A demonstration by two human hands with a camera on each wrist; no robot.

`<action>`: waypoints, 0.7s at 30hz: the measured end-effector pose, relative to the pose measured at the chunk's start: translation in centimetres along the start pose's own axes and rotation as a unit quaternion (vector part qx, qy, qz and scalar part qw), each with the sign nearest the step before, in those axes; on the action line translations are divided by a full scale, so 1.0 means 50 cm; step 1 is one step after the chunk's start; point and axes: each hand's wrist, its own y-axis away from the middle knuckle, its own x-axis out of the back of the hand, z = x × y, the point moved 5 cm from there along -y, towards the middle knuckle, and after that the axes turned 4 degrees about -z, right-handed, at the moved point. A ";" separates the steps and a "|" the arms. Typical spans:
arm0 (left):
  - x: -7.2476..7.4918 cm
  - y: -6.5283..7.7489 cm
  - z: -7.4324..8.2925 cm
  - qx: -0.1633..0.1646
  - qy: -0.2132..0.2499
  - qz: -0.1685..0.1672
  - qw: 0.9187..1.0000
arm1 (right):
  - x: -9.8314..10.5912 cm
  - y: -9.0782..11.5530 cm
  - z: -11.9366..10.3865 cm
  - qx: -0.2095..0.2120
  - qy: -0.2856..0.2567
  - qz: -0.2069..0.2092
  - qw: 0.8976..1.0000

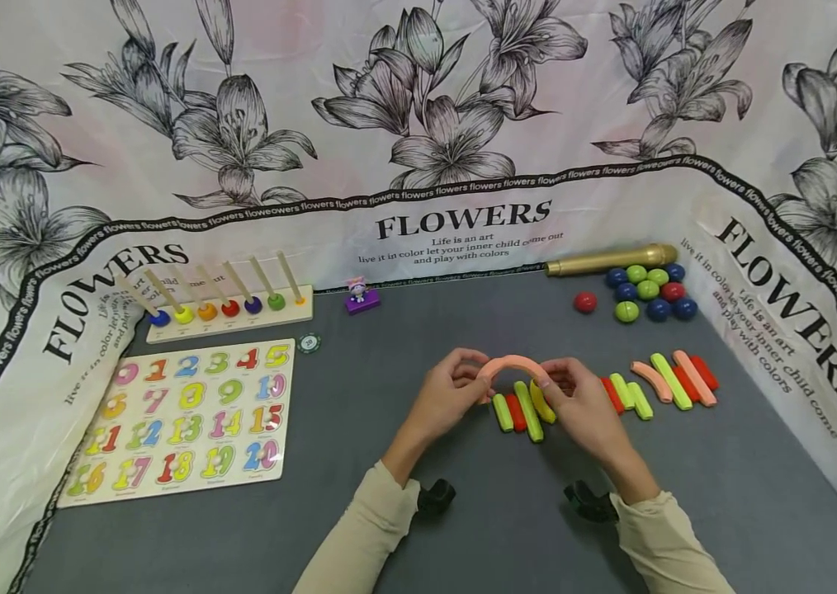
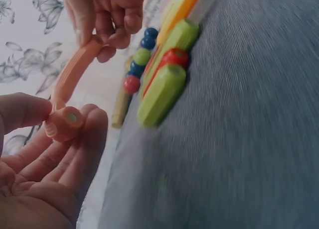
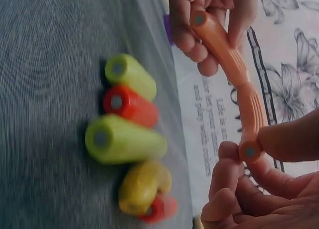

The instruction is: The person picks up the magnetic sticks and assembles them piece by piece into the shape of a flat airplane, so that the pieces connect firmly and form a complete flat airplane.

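Two curved orange magnetic sticks, joined end to end, form an arch [image 1: 513, 363] held above the table between both hands. My left hand [image 1: 448, 392] pinches the arch's left end between thumb and fingers. At the other end, my right hand [image 1: 580, 408] does likewise. The right wrist view shows the joint midway along the orange sticks [image 3: 253, 107] and round grey discs in their ends. Just below the hands lie a short green stick [image 1: 503, 412], a red stick [image 1: 516, 412], a longer green stick [image 1: 528, 411] and a curved yellow stick [image 1: 542, 404].
More sticks [image 1: 674, 379] lie in a row to the right. Coloured balls [image 1: 647, 289] and a gold tube [image 1: 612, 260] sit at the back right. On the left are a number board [image 1: 188, 417] and a peg stand [image 1: 233, 318]. A small figurine [image 1: 359, 295] and poker chip [image 1: 309, 342] stand behind.
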 end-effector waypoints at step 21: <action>0.216 0.109 0.012 0.077 -0.276 0.131 0.949 | -0.217 -0.132 -0.130 0.089 -0.014 -0.072 0.993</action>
